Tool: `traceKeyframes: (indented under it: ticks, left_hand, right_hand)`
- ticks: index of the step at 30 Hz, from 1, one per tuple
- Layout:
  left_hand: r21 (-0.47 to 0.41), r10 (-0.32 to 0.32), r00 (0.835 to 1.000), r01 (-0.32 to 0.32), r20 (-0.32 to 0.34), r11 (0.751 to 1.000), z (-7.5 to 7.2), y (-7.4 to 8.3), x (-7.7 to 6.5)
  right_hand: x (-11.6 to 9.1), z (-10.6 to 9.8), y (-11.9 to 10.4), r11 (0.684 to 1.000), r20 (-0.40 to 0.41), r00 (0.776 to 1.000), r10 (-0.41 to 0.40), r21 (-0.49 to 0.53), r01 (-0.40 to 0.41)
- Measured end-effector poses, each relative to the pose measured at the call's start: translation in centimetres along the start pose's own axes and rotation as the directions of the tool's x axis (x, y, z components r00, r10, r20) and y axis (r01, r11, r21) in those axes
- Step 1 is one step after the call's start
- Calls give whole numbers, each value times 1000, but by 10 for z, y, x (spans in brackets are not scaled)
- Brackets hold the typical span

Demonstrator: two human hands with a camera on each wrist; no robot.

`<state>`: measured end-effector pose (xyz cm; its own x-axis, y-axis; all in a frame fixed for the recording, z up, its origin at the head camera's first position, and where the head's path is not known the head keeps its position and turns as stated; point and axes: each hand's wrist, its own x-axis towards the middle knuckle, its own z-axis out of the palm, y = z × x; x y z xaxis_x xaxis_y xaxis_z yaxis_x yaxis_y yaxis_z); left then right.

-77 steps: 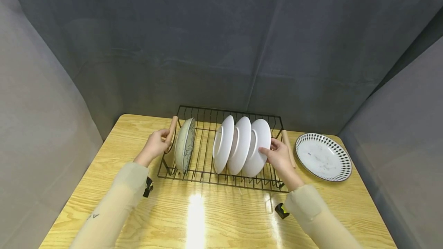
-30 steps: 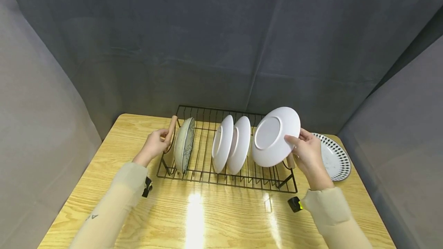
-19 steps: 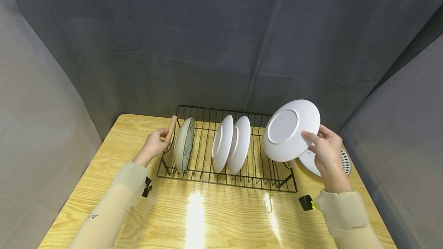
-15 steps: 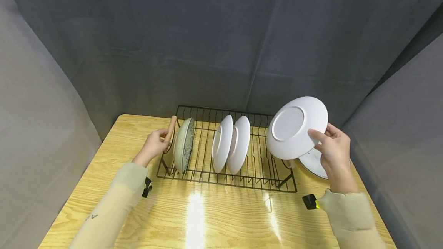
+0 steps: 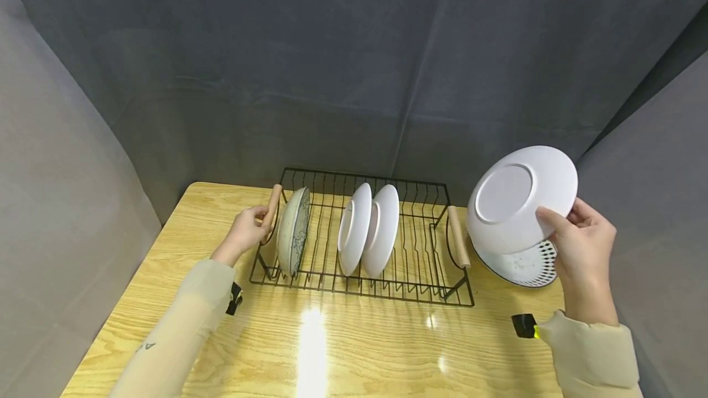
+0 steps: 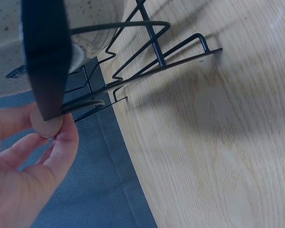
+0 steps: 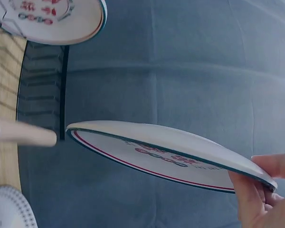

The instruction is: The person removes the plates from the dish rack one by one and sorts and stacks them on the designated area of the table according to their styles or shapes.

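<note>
My right hand (image 5: pixel 587 244) pinches a white plate (image 5: pixel 522 198) by its edge, thumb on the underside. The plate is tilted in the air above a patterned plate (image 5: pixel 525 266) lying on the table. In the right wrist view the held plate (image 7: pixel 171 152) shows a green and red rim with red marks inside. My left hand (image 5: pixel 245 235) grips the wooden handle (image 5: pixel 272 204) at the left end of a black wire dish rack (image 5: pixel 362 292). Two white plates (image 5: pixel 356 230) stand upright in the rack's middle. A speckled bowl (image 5: pixel 293 232) stands on edge at its left.
The rack's right wooden handle (image 5: pixel 459 237) stands close to the patterned plate. A wood-grain table (image 5: pixel 376 349) carries everything. Dark cloth (image 5: pixel 310 72) hangs behind, and lighter grey cloth hangs on both sides.
My right hand has lifted the third white plate out of the rack and carried it right, turning it to a slant above the patterned plate. My left hand has stayed on the handle.
</note>
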<state>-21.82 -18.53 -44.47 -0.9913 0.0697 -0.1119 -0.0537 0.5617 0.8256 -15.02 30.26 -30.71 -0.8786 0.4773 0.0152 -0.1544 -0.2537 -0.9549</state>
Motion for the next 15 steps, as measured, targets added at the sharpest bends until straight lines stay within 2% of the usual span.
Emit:
traceKeyframes:
  ticks: [8,15]
  left_hand:
    - [3,-3,1000,3,2,1000,-1,0,1]
    - [5,1,1000,-1,-5,1000,-1,-1,1]
  right_hand:
    - [2,-14,-1,989,-107,993,-40,-148,24]
    - [4,-28,1,969,-153,986,-66,-244,27]
